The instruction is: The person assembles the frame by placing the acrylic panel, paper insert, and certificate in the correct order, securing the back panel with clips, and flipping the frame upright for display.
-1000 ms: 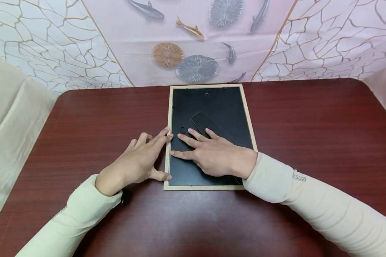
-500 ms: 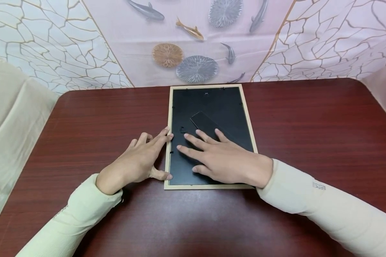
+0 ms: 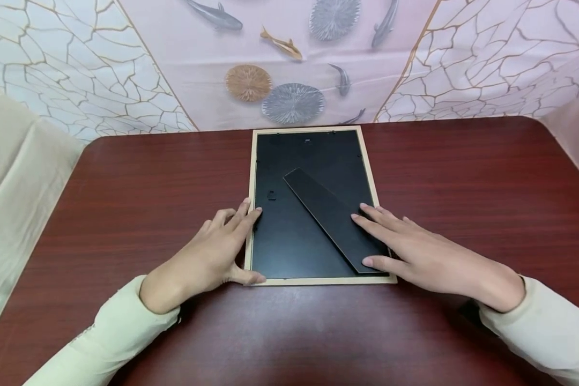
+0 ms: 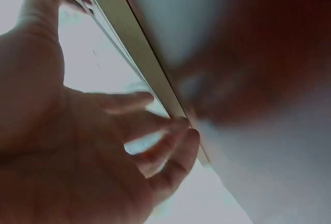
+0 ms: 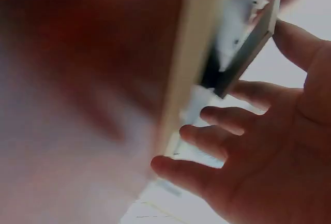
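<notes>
A picture frame (image 3: 305, 282) with a light wooden border lies face down on the table, its black back up. Diagonally across that back runs its black stand leg (image 3: 325, 220). At the frame's left edge my left hand (image 3: 207, 257) rests with fingers spread, fingertips and thumb on the border. My right hand (image 3: 420, 252) is at the lower right, its fingers loosely extended over the right edge and its thumb on the stand leg's lower end. The right wrist view shows the leg (image 5: 248, 53) lifted off the back at an angle, the right hand's fingertips near the wooden edge (image 5: 189, 53).
The dark red wooden table (image 3: 145, 177) reaches out on both sides of the frame. A patterned cloth (image 3: 299, 64) with fish hangs behind the table's far edge. Small dark tabs and a hook (image 3: 272, 195) sit on the frame's back.
My right hand has moved right, off the middle of the back to its right edge, uncovering the stand leg. My left hand stays at the left edge, its thumb slightly lower.
</notes>
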`<action>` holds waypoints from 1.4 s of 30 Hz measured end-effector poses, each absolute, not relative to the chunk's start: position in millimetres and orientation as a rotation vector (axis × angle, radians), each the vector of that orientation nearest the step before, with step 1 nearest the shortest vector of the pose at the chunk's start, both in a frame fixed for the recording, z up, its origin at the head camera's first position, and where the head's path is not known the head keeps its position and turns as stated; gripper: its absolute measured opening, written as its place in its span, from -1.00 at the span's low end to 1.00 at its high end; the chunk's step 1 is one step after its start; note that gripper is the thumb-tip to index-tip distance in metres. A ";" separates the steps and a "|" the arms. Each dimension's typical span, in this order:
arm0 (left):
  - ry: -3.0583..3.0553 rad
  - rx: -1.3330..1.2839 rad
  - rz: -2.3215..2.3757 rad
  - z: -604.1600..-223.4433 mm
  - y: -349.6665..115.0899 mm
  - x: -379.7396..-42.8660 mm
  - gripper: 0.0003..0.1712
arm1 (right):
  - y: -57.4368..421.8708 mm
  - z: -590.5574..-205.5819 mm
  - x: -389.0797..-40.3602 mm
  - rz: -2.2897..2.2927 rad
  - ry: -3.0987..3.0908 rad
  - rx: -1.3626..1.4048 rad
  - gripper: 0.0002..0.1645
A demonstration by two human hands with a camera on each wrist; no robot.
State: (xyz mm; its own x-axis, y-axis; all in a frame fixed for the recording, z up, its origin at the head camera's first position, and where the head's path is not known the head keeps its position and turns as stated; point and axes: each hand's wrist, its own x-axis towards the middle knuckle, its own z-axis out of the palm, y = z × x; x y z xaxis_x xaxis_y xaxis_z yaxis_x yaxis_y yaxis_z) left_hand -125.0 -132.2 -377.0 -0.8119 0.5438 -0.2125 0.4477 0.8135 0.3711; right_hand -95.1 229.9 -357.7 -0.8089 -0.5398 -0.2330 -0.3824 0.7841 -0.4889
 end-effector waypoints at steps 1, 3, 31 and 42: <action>2.698 0.766 0.432 -376.8 -129.0 -121.6 0.36 | 233.9 -360.3 -94.0 -0.636 2.607 -0.688 -0.11; 2.716 0.761 0.419 -376.2 -121.8 -115.5 0.39 | 238.9 -365.8 -93.3 -0.664 2.614 -0.672 -0.10; 2.959 0.791 0.292 -375.8 -98.3 -107.4 0.23 | 244.9 -378.2 -93.1 -0.558 2.699 -0.733 -0.11; 2.948 0.782 0.290 -375.5 -98.2 -105.3 0.28 | 244.2 -378.1 -93.3 -0.569 2.690 -0.719 -0.11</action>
